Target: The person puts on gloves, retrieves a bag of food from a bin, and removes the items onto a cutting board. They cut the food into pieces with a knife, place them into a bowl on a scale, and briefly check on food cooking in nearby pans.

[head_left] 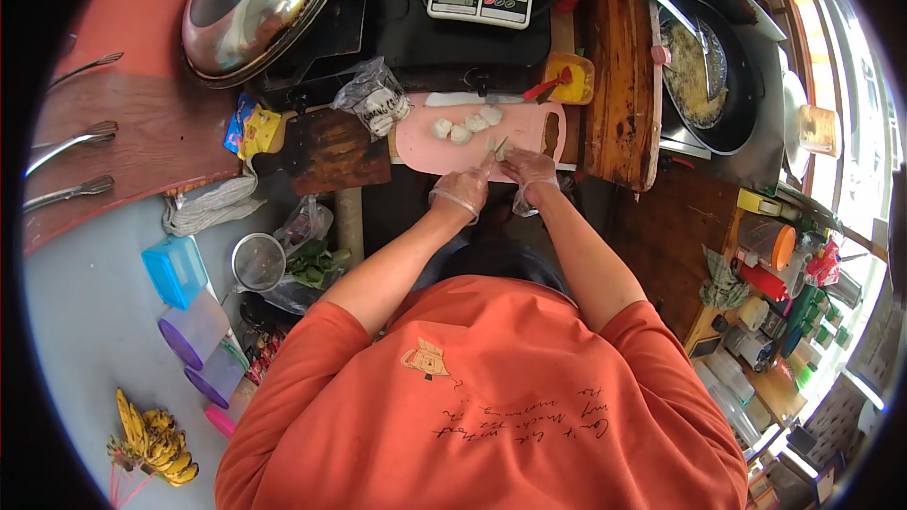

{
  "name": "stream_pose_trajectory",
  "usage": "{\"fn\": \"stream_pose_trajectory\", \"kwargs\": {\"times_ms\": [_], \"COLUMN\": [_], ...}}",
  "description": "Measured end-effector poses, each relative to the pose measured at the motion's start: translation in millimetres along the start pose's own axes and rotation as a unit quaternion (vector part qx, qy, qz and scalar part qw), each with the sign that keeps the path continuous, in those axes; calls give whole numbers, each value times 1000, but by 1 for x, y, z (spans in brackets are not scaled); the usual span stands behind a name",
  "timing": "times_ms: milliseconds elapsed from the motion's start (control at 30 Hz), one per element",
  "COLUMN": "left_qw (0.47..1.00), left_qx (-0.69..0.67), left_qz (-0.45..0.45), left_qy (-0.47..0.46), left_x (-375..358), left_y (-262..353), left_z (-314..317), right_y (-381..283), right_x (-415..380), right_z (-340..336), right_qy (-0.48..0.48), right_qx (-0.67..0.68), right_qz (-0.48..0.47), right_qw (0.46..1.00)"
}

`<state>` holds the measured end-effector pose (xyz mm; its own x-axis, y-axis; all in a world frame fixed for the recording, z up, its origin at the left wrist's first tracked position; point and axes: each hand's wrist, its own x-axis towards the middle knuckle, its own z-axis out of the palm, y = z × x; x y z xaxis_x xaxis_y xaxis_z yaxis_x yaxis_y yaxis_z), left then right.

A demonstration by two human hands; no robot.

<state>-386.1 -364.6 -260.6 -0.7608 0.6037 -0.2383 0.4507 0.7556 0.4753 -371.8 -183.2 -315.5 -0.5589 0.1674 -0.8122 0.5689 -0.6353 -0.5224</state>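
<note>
A pink cutting board (425, 146) lies on the counter in front of me, with several white pieces (460, 134) near its middle. My left hand (463, 189), in a clear plastic glove, is closed at the board's near edge. Close beside it, my right hand (531, 173), gloved too, is closed, its fingers almost touching the left ones. Something small and pale (501, 148) shows between the two hands; I cannot make out what it is. A white-bladed knife (463, 99) rests along the board's far edge.
Behind the board are a kitchen scale (480, 0), a yellow tub with a red spoon (572, 80) and a plastic bag (374, 99). At right, a wok (709, 76) holds frying food and a strainer. A metal lid (260, 9) stands at the back left.
</note>
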Motion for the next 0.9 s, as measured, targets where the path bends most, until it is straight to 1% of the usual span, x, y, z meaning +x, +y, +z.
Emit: {"fn": "stream_pose_trajectory", "kwargs": {"times_ms": [100,300,433,500,633,700,733,800,833,900], "left_qw": [999,998,999,999,999,999,999,998,999,996], "left_qx": [37,46,8,-40,-41,-36,-37,-21,-21,-6], "left_qz": [-13,-15,-23,-13,-12,11,9,13,10,-9], "left_qy": [-18,-34,-25,19,6,11,11,-49,-48,-89], "left_x": [4,9,11,3,0,4,4,5,5,5], "left_y": [3,-5,-6,-3,-4,-6,-3,2,3,6], "left_z": [3,25,10,2,0,8,2,-11,-14,-17], "right_y": [0,-1,-2,3,4,7,7,8,7,8], "right_x": [0,-2,-2,0,-2,1,0,0,0,-1], "right_z": [1,3,4,0,2,-3,-5,-6,-4,-3], "right_qy": [9,7,12,11,13,12,11,4,2,26], "right_qx": [10,-13,-13,-20,-15,7,5,13,12,-7], "right_qz": [5,1,2,-6,-14,-5,-4,-6,-5,-7], "right_qw": [1000,1000,1000,1000,1000,1000,1000,1000,1000,1000]}}
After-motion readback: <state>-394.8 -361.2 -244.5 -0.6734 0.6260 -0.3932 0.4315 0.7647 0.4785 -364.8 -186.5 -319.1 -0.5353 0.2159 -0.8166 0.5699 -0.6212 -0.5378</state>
